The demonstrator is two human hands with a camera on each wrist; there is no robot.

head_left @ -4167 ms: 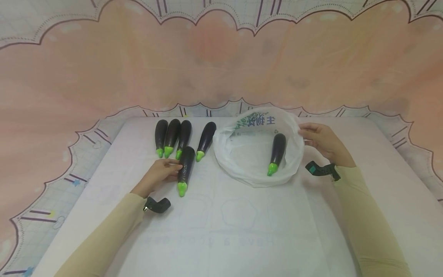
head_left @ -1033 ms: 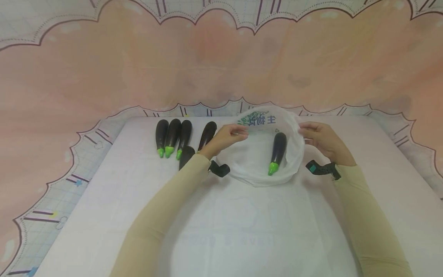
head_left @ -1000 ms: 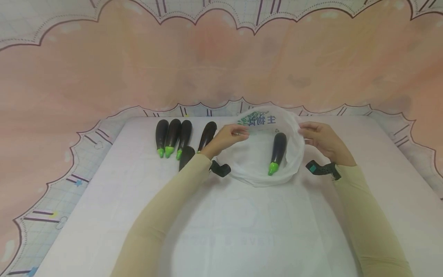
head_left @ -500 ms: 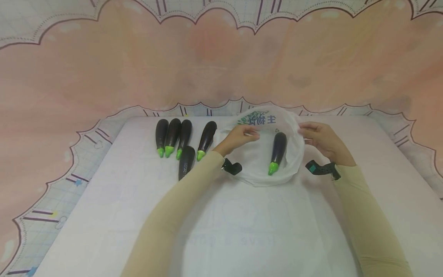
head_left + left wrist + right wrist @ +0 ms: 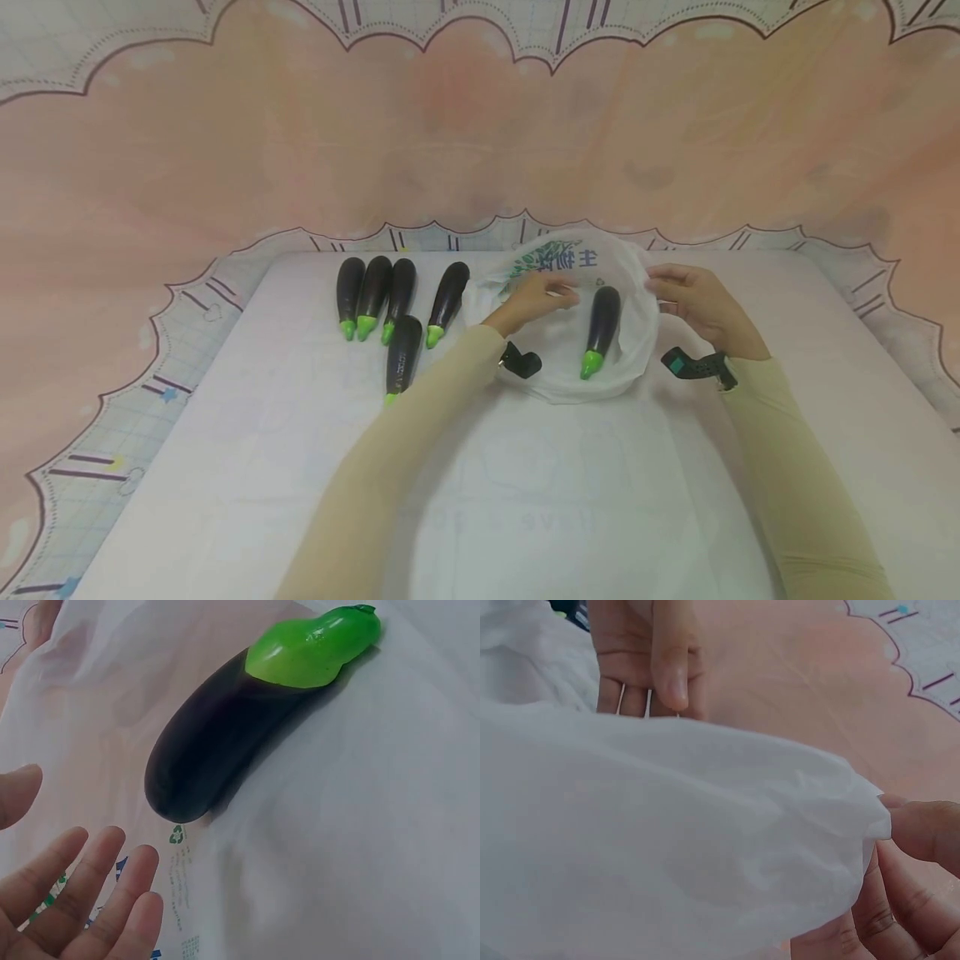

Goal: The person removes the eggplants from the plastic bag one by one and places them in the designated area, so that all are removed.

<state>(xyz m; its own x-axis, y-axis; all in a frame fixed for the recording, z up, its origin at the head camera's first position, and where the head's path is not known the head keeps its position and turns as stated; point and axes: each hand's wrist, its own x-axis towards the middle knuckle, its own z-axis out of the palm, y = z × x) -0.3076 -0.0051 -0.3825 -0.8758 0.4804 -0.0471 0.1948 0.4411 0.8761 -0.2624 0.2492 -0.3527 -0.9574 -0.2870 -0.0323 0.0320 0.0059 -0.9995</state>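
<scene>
A white plastic bag (image 5: 555, 392) with printed lettering stands with its mouth open, and one eggplant (image 5: 602, 332) with a green stem end lies inside it. My left hand (image 5: 536, 298) is over the bag's mouth, left of that eggplant. In the left wrist view its fingers (image 5: 112, 900) are spread loosely, apart from the eggplant (image 5: 217, 735), holding nothing. With thumb and fingers my right hand (image 5: 693, 304) pinches the bag's right rim; the right wrist view shows the thumb (image 5: 926, 829) on the white film.
Left of the bag several more eggplants lie on the white table (image 5: 225, 483): a group of three (image 5: 375, 292), one (image 5: 448, 300) beside the bag, and one (image 5: 403, 354) nearer, its stem end partly behind my left sleeve (image 5: 420, 433). A patterned curtain (image 5: 480, 125) hangs behind.
My left hand has left the nearer eggplant, which lies where it was, and moved right over the bag's mouth, approaching the eggplant inside. My right hand keeps its place on the rim.
</scene>
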